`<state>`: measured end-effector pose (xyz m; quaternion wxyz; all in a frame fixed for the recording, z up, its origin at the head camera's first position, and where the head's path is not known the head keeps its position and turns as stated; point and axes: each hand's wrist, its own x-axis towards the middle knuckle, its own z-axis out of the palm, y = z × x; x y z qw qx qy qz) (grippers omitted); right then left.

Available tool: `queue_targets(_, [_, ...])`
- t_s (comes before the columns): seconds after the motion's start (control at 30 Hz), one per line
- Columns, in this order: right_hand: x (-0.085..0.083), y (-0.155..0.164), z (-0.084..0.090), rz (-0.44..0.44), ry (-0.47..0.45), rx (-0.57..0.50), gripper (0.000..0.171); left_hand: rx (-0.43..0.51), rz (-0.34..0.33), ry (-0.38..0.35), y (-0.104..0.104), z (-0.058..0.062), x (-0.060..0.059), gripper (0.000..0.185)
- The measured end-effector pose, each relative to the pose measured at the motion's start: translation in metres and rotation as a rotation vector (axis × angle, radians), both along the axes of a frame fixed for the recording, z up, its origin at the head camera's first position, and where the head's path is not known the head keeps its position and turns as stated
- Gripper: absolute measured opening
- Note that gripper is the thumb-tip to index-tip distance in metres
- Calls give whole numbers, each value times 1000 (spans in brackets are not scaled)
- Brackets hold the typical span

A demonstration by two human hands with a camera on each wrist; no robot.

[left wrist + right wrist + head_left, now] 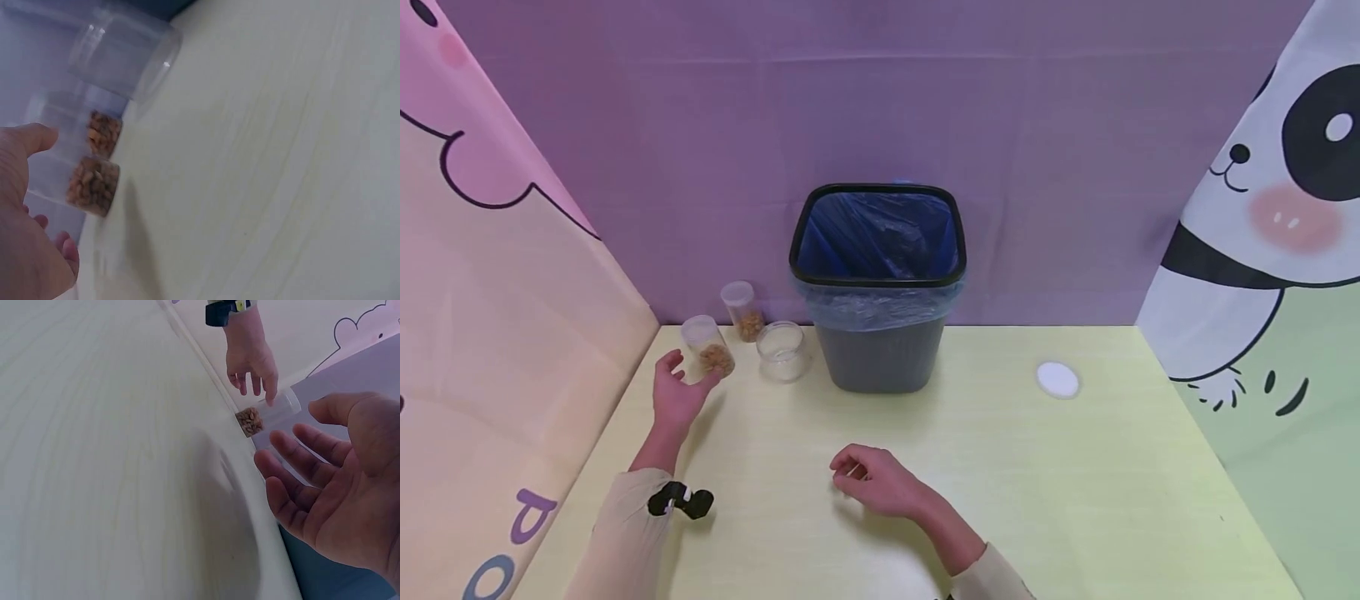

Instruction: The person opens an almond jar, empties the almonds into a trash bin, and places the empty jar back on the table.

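Observation:
A small clear jar (707, 346) with brown bits at its bottom stands near the table's far left corner. My left hand (691, 375) is spread right beside it, thumb on one side and fingers on the other, without a clear grip. The left wrist view shows that jar (92, 182) between my thumb (34, 137) and fingertips (65, 248). My right hand (868, 479) hovers low over the middle of the table, fingers loosely curled, holding nothing. In the right wrist view its palm (337, 494) is spread, with the left hand (250, 362) and jar (250, 422) beyond.
A second jar with brown bits (741, 310) and a wider empty clear jar (782, 350) stand just behind the first. A dark bin (878, 358) with a blue liner sits at the back centre. A white round lid (1057, 379) lies right of it on the yellow table (1075, 483).

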<state>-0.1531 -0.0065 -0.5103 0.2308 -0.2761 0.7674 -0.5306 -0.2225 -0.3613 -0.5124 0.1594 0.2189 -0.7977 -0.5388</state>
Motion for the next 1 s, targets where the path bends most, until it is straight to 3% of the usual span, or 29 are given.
queue_targets(0.33, [-2,7,-5,-11,-19,-17,20,-40,-31,-110,-8,-19,-21,93])
queue_targets(0.53, [-3,13,-5,-13,-18,-1,18,-122,-20,-152,-9,-31,-27,94])
queue_targets(0.77, [-5,26,-1,-41,-21,7,17,-211,12,-277,-4,-32,-36,95])
queue_targets(1.0, [-8,37,-4,-39,-32,-1,18,-275,59,-335,1,-27,-37,83])
